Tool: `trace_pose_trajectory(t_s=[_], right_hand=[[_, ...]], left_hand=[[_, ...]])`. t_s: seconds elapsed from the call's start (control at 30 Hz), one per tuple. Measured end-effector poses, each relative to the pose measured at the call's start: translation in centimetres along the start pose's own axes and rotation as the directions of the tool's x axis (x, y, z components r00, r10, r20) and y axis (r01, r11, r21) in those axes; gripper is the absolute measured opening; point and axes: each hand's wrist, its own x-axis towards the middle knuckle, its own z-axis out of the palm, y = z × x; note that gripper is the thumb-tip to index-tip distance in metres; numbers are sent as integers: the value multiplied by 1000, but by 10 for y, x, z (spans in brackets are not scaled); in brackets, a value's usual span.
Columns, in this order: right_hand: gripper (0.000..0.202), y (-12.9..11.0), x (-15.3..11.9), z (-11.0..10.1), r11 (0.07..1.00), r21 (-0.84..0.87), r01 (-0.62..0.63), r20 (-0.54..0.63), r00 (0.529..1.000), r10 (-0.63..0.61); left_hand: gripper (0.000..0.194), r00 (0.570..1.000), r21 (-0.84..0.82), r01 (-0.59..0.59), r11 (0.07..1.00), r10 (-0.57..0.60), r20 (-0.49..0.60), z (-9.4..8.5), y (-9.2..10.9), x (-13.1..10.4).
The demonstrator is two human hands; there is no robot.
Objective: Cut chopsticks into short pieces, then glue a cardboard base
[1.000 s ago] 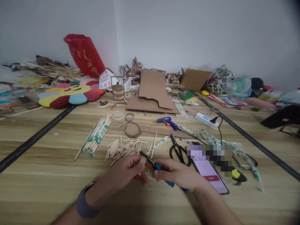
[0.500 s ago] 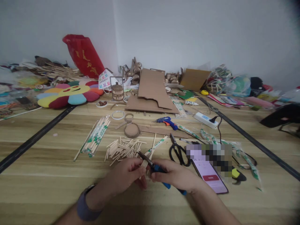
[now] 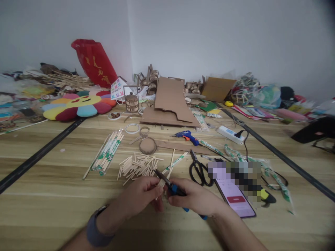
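Handles of the blue-handled pliers (image 3: pixel 175 189) show a little less beyond the right hand (image 3: pixel 195 196) than 1 second ago, while the loose things on the worktop (image 3: pixel 62 205) keep their places. At the far left of the working area, packaged sticks (image 3: pixel 108 151) lie well apart from both hands, pointing away from the person. Next comes the left hand (image 3: pixel 141 196), with a watch band (image 3: pixel 98 230) at its wrist; it reaches in from the lower left, thumb and fingers clamped together on a few pale held sticks (image 3: pixel 161 183), and a pile of short sticks (image 3: pixel 136 165) lies just beyond its knuckles. The held sticks sit at the thumb side of the left hand, on the side facing the right hand, their long axis slanting up and to the right. Across that axis runs the pliers' own line, from dark tips at upper left to handle ends at lower right, so the 2 cross near the left thumb; whether the tips touch the sticks is too small to tell. Further right, the right hand comes in from the lower right, palm down, fingers wrapped around the pliers; how far the handles are squeezed is hidden. Black scissors (image 3: pixel 197 163) lie just beyond it, and a phone (image 3: pixel 232 195) rests to its right.
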Motion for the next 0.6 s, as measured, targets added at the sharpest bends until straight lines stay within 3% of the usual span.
trace_pose_trajectory(t_s=[0.37, 0.6], right_hand=[[10, 2, 7, 16, 994, -94, 47, -176, 982, -63], [13, 2, 8, 13, 993, 98, 70, -127, 990, -57]], left_hand=[[41, 999, 134, 4, 991, 2, -45, -5, 3, -1], [34, 994, 335, 23, 942, 15, -110, -5, 8, -5]])
